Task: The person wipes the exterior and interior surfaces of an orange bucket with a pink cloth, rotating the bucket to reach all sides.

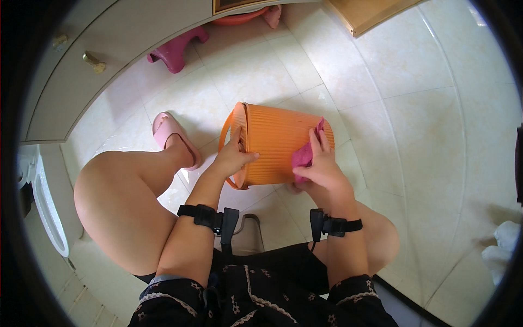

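Observation:
An orange ribbed bucket (pixel 272 133) lies tipped on its side between my knees, its rim end to the left and its base to the right. A curved orange handle (pixel 224 131) shows beyond the rim end. My left hand (pixel 231 159) grips that end, thumb on the ribbed wall and fingers over the end face. Near the base, my right hand (pixel 326 168) holds a magenta cloth (pixel 303 156) against the bucket's side, with part of the cloth sticking up past the fingers. Whether a lid covers the rim end I cannot tell.
A pink stool (pixel 177 50) stands partly under the cabinet (pixel 117 35) at the far left. An orange basin (pixel 239 18) is behind it. A wooden edge (pixel 370 13) juts in at the top right. My pink slipper (pixel 173 136) rests on the tiles left of the bucket.

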`<state>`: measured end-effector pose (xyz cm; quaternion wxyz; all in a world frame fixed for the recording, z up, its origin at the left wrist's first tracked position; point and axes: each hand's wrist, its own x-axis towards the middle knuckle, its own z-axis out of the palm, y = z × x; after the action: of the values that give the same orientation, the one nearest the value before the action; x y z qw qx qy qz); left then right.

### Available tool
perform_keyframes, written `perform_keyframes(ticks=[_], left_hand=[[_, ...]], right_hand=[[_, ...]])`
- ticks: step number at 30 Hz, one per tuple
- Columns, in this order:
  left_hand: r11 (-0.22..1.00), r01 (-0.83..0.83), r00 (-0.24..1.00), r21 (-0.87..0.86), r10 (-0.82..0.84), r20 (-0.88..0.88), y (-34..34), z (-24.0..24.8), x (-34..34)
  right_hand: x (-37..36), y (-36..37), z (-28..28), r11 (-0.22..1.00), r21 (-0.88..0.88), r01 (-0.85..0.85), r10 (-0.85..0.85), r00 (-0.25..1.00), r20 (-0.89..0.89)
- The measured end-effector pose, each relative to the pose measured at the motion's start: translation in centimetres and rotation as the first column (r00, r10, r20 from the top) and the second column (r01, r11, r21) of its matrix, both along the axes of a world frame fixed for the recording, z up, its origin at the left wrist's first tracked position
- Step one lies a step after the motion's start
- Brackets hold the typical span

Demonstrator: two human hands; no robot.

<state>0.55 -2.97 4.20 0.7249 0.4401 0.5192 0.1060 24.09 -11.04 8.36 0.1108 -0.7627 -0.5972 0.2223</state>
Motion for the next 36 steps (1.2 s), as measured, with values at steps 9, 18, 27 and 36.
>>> perform_keyframes(ticks=[9,18,27,36], left_hand=[[0.977,0.14,0.986,0.158,-0.153,0.072,-0.5,-2.5,-0.3],[0.984,0.047,0.989,0.17,-0.07,0.132,-1.3,-5.0,-0.3],[0.952,0.077,0.995,0.297,-0.094,0.043,-1.2,-5.5,-0.4],[0.941,0.129,0.992,0.311,-0.125,-0.035,-1.0,-4.5,-0.3]], right_hand=[[-4.3,2.1,-1.6,0.988,0.107,0.11,-0.092,0.983,-0.162],[-10.8,3.7,-1.4,0.985,0.157,0.07,-0.065,0.997,-0.037],[-3.5,-0.2,-3.2,0.982,0.183,0.042,-0.056,0.996,0.07],[-5.1,2.8,-2.9,0.945,0.298,0.134,-0.129,0.991,-0.037]])
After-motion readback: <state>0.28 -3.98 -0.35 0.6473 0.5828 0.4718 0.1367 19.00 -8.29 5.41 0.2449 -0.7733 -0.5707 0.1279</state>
